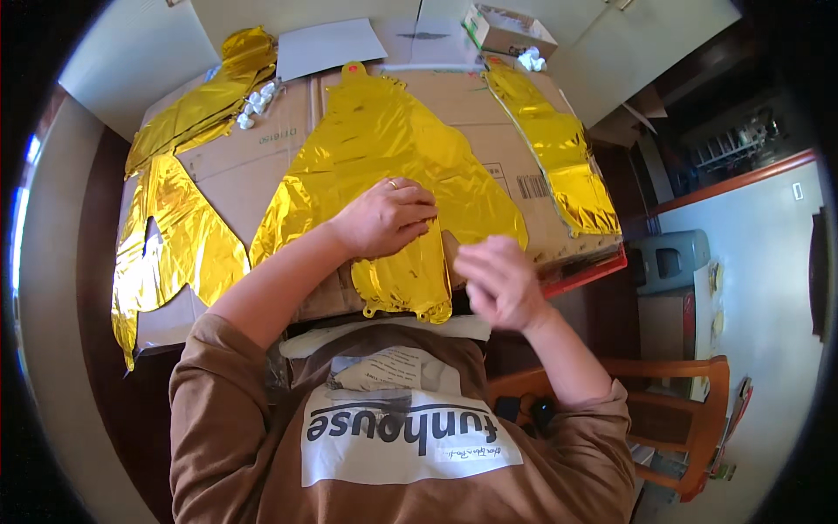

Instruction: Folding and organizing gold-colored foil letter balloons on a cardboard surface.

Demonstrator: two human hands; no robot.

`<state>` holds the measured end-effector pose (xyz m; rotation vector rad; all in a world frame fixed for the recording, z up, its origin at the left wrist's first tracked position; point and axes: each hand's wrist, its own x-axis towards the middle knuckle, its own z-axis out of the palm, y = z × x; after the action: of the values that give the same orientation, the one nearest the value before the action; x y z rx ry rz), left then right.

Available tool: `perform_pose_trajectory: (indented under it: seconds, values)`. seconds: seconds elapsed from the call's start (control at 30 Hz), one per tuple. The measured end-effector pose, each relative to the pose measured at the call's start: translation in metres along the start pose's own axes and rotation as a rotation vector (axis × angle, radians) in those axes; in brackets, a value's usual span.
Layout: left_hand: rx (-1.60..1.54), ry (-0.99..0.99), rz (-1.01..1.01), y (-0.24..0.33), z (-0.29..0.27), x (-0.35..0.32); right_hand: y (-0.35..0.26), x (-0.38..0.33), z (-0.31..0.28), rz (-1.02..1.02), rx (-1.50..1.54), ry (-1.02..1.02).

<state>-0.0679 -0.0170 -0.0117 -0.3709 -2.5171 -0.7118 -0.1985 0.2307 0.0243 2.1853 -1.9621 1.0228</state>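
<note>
A large flat gold foil balloon (367,131) lies in front of me on a cardboard surface, with its narrow lower part (401,284) reaching the near edge. Small tabs stick out along that lower end. My left hand (384,218), a ring on one finger, rests on the foil with its fingers bent and drawn together on a fold of it. Just right of the foil, my right hand (502,284) is raised near the table edge. Motion smears its curled fingers, and I cannot make out whether anything is between them.
More gold foil balloons lie at the far left (201,109), near left (179,236) and right (554,148). White crumpled pieces (255,105) sit beside the left one. A white sheet (332,48) and an open box (509,31) stand at the back. A wooden chair (698,419) is at my right.
</note>
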Motion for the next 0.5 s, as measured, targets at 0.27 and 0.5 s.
perform_pose_trajectory:
  seconds: [0.27, 0.5]
  values:
    - [-0.109, 0.122, -0.087, 0.001, -0.016, 0.0, 0.101, 0.126, 0.018, 0.699, -0.226, 0.02]
    - [0.265, 0.242, -0.287, -0.042, -0.043, -0.012, 0.144, 0.145, 0.026, 0.889, -0.07, -0.202]
